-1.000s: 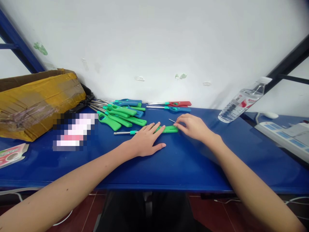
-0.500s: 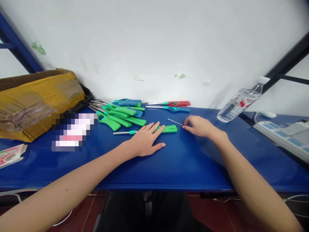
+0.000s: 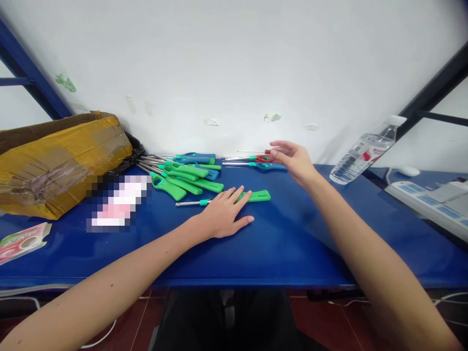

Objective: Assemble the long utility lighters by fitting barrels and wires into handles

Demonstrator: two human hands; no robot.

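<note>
My left hand (image 3: 226, 212) lies flat with its fingers spread over a green-handled gas lighter (image 3: 260, 196), holding it against the blue table. The lighter's metal tube sticks out to the left, and the middle of its body is hidden under the fingers. At the back, by the wall, my right hand (image 3: 295, 163) has its fingers apart around the red handle of a thin screwdriver (image 3: 268, 151). The thumb seems to touch that handle. Just in front of the screwdriver lie a red lighter (image 3: 261, 158) and a blue lighter (image 3: 268, 166), partly behind the right hand.
A pile of green and blue lighters (image 3: 186, 171) lies left of centre. At the left stand a taped cardboard box (image 3: 66, 168) and a printed card (image 3: 27, 241). On the right are a leaning water bottle (image 3: 361, 153) and a power strip (image 3: 426, 202).
My right hand has carried the screwdriver from beside the green lighter up and back to the lighters by the wall, and its fingers have spread. The left hand stays on the green lighter.
</note>
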